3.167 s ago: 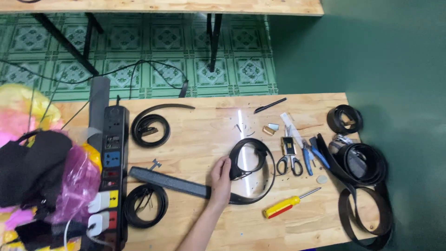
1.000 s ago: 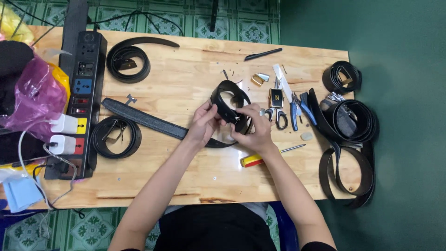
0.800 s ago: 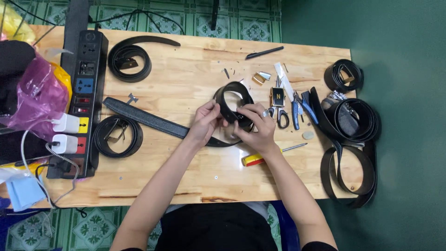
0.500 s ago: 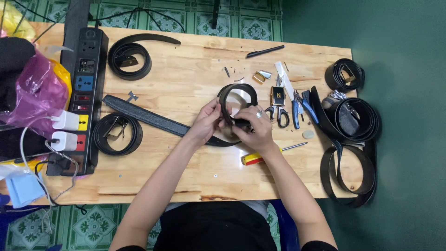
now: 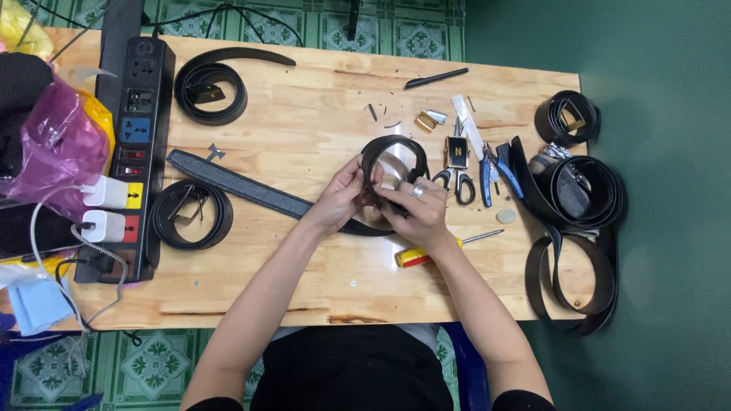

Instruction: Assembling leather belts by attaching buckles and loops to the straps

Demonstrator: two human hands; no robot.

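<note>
A black belt (image 5: 251, 186) lies across the wooden table (image 5: 304, 114), its far end curled into a loop (image 5: 392, 146) at the table's middle. My left hand (image 5: 343, 196) pinches the loop from the left. My right hand (image 5: 419, 209), with a ring on one finger, grips the same loop from the right. Both hands meet at the loop's near side, and what lies between the fingers is hidden. A screwdriver (image 5: 426, 253) with a yellow and red handle rests just under my right wrist.
Scissors (image 5: 455, 176), blue-handled pliers (image 5: 491, 169), belt buckles (image 5: 428, 120) and a black pen (image 5: 435, 78) lie behind the hands. Coiled black belts sit at far left (image 5: 209, 80), near left (image 5: 190, 215) and piled at right (image 5: 579, 198). A black power strip (image 5: 137, 137) and bags edge the left.
Over three seconds both hands came onto the belt loop. In the last second the loop has been turned a little between the fingers; the hands stay in place.
</note>
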